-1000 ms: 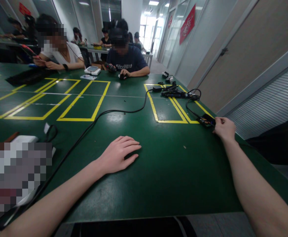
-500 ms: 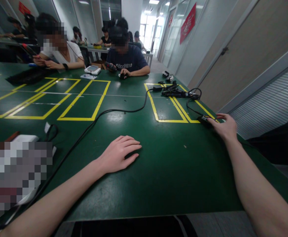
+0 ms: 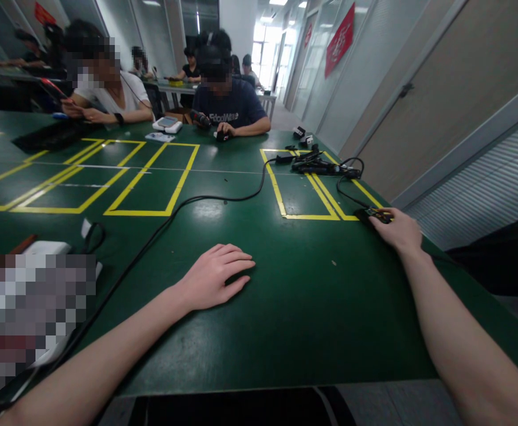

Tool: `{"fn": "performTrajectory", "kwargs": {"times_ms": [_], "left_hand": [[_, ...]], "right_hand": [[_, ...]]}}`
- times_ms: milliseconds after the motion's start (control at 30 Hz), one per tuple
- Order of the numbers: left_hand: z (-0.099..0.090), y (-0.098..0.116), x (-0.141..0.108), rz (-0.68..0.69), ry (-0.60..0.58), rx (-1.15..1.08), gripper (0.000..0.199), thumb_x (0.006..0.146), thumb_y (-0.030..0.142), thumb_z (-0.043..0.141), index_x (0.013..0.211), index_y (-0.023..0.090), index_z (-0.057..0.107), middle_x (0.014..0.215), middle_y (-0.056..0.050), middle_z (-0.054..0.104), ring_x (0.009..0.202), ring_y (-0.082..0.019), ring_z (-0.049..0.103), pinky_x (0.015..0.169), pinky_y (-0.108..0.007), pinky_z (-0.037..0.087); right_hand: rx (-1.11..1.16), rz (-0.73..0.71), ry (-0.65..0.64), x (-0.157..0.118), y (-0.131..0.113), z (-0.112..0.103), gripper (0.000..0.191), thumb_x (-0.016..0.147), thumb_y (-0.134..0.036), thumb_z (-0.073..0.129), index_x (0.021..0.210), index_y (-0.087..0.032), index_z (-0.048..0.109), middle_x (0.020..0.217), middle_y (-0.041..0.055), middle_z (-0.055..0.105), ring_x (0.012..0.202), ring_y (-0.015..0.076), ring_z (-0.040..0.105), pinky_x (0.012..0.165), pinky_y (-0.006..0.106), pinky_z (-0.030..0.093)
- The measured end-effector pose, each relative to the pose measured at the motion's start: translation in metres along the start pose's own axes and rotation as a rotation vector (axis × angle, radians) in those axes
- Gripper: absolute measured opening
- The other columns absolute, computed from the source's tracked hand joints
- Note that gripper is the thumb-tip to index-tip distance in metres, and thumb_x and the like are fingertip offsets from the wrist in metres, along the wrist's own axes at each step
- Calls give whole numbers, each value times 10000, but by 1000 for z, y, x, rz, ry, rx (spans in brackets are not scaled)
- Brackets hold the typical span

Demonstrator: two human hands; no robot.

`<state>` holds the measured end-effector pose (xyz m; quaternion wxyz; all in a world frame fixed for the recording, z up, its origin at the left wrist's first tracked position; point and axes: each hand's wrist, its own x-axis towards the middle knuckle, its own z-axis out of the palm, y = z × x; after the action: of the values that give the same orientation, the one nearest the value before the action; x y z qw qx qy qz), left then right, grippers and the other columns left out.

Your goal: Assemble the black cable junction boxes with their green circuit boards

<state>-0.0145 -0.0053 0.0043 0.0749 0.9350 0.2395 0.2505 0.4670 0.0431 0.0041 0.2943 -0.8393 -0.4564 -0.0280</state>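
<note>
The right hand (image 3: 398, 229) now reaches farther over the wired circuit board (image 3: 383, 216), apparently pinching it more surely (left hand (image 3: 219, 277) palm-down, empty).

small dark device (image 3: 373, 212) – partly behind right hand (image 3: 398, 229), pixelated object (image 3: 32, 305) – cut off left

Open stretch: bare tabletop (image 3: 303, 319) between left hand (image 3: 219, 275) and right hand (image 3: 396, 228), running back to the near edge.
Open stretch, farther: inside the flat yellow tape outline (image 3: 182, 179), left of centre.
Obstacle, low: black cable (image 3: 197, 198), slanting from lower left to the far black bundle (image 3: 314, 165).
Obstacle, right: small wired device (image 3: 371, 212), in the right hand's fingers.
Obstacle, left: pixelated item (image 3: 32, 307), beside the cable.
Obstacle, far: co-worker's hand (image 3: 226, 128).
</note>
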Motion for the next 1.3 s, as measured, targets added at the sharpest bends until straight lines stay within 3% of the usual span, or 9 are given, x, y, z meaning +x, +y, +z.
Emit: {"fn": "performTrajectory", "kwargs": {"times_ms": [133, 233, 367, 500, 667, 767, 967, 1133, 1300], "left_hand": [[-1, 1, 0, 4, -16, 0, 270, 1050, 296, 539, 1220, 193, 722, 1213, -93, 770, 1130, -238, 697, 963, -415, 562], [0, 0, 0, 10, -24, -1, 275, 1055, 298, 534, 1228, 189, 717, 1220, -95, 767, 1129, -237, 697, 961, -412, 562], [2, -1, 0, 21, -15, -4, 271, 1054, 295, 538, 1223, 179, 715, 1220, -92, 767, 1122, -240, 700, 953, -422, 567], [2, -2, 0, 20, 0, 11, 270, 1056, 298, 538, 1241, 189, 701, 1226, -94, 765, 1126, -241, 702, 956, -423, 568], [0, 0, 1, 0, 87, 14, 340, 1041, 311, 552, 1350, 192, 630, 1332, -123, 709, 1208, -266, 664, 1003, -447, 552], [0, 4, 2, -12, 99, -30, 436, 995, 382, 621, 1382, 184, 604, 1269, -136, 710, 1159, -276, 668, 991, -437, 551], [4, 9, 2, -61, -46, -61, 527, 953, 447, 672, 1392, 172, 577, 1075, -100, 729, 992, -261, 679, 896, -411, 555], [7, 6, 2, -106, -79, -45, 629, 931, 437, 703, 1473, 180, 515, 1272, -129, 709, 1175, -295, 644, 1023, -458, 534], [9, 0, 0, -140, -75, -41, 637, 951, 436, 674, 1513, 204, 487, 1462, -142, 621, 1350, -313, 567, 1143, -503, 482]], "right_hand": [[-64, 36, -56, -3, -11, 2, 284, 714, -348, 790, 941, -212, 688, 972, 151, 742, 962, 356, 662, 794, 422, 485], [-55, -41, -97, -12, -27, 11, 372, 715, -388, 791, 1038, -221, 714, 1002, 101, 759, 947, 317, 687, 780, 390, 517], [-8, -269, -218, -40, -61, 25, 412, 757, -415, 777, 1114, -217, 727, 1009, 88, 777, 920, 306, 718, 756, 388, 553], [153, -559, -381, -83, -101, 33, 404, 794, -375, 782, 1168, -234, 722, 1099, 79, 783, 987, 300, 740, 853, 428, 583], [404, -995, -665, -143, -135, 26, 406, 826, -284, 789, 1218, -227, 701, 1185, 73, 768, 1070, 260, 741, 952, 398, 581], [472, -1152, -763, -167, -145, 20, 399, 854, -252, 771, 1242, -212, 685, 1160, 83, 766, 1047, 232, 746, 915, 339, 583], [587, -1273, -693, -174, -148, 16, 278, 925, -246, 697, 1199, -203, 696, 1069, 78, 769, 940, 198, 754, 796, 288, 584], [625, -1316, -583, -172, -146, 21, 354, 949, -255, 688, 1291, -170, 658, 1133, 110, 769, 952, 202, 745, 814, 313, 590], [523, -1316, -438, -168, -146, 29, 367, 947, -359, 729, 1272, -193, 697, 1101, 114, 778, 955, 253, 683, 833, 422, 580]]}}
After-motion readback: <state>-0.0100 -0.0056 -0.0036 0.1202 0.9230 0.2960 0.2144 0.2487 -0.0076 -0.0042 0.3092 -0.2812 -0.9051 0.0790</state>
